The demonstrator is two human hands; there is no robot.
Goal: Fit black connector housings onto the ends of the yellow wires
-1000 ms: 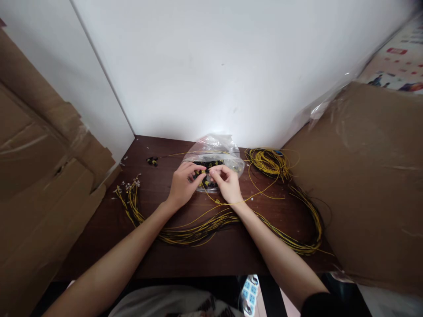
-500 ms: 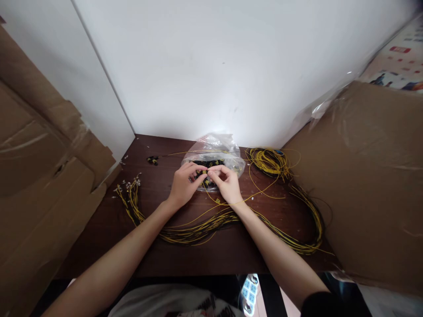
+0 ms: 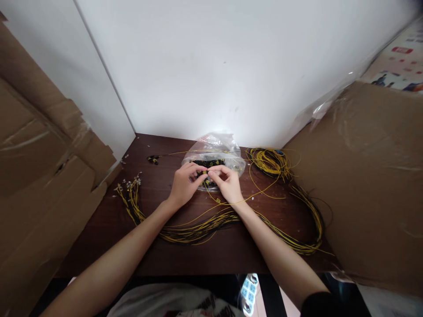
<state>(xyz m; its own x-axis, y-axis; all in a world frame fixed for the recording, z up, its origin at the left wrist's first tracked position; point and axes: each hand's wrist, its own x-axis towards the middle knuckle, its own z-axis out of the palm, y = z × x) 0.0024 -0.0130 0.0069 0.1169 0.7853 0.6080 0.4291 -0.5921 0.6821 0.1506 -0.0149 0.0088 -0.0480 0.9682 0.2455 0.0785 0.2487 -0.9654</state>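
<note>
Where the hands (image 3: 184,184) (image 3: 230,183) converge, a black-and-yellow piece (image 3: 204,172) lies between them.

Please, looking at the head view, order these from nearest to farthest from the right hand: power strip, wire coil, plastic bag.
From the right hand:
1. Plastic bag: directly beyond it.
2. Wire coil: farther right, on the table.
3. Power strip: below the table.
</note>
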